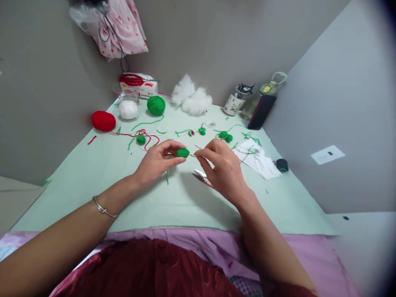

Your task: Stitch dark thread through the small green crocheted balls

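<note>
While the left grip [156, 160] pinches a green crocheted piece [182, 153], the right grip [225, 168], clamped on a slender tool [192, 155], faces it; the piece, between both, looks largely shaped yet unfinished, green yarn [167, 177] trailing below the left grip.

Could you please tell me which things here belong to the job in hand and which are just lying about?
Likely the job's:
small green crocheted piece, in the left hand
thin grey hook or needle, in the right hand
round green yarn ball

Likely just lying about:
dark rectangular phone
translucent green bottle
</note>
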The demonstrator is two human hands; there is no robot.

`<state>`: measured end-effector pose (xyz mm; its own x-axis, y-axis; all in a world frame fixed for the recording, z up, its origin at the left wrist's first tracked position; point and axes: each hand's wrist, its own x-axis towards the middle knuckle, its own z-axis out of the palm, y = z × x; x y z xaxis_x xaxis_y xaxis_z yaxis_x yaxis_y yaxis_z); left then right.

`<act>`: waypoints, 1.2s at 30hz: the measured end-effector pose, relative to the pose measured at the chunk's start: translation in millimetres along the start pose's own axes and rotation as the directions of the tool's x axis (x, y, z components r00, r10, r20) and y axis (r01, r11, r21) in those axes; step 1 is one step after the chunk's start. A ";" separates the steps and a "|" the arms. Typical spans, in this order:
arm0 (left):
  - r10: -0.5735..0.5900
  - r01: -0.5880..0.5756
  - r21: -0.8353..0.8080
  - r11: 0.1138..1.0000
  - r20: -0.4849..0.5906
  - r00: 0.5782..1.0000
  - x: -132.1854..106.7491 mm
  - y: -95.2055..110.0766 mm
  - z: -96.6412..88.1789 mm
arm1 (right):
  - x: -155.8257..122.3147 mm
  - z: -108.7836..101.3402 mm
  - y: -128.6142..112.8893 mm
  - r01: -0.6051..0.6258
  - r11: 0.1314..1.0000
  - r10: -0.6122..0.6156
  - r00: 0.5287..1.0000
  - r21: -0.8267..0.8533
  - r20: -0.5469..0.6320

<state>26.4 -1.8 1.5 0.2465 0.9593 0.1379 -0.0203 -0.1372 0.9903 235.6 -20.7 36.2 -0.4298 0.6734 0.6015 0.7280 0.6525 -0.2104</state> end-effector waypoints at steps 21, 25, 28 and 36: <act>-0.041 0.049 -0.057 0.997 0.138 0.990 -1.1 -3.1 -3.1 | 8.7 6.7 27.9 -0.546 0.410 0.291 0.837 0.730 0.463; -0.052 0.064 -0.065 0.996 0.167 0.985 -3.2 -4.4 -0.9 | 10.1 4.8 30.7 -0.524 0.448 0.246 0.851 0.725 0.463; -0.042 0.054 -0.070 0.996 0.170 0.985 -4.4 -5.4 1.0 | 10.6 4.7 27.8 -0.502 0.484 0.250 0.864 0.717 0.436; 0.008 -0.009 -0.122 0.992 -0.008 1.000 -3.4 -2.6 6.6 | 8.2 16.1 17.2 -0.510 0.573 0.423 0.854 0.642 0.302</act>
<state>32.0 -6.4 -1.6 0.2390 0.9599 0.1463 -0.1405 -0.1149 0.9834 236.0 1.6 25.0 -0.2210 0.9562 0.1922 0.2934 0.2531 -0.9219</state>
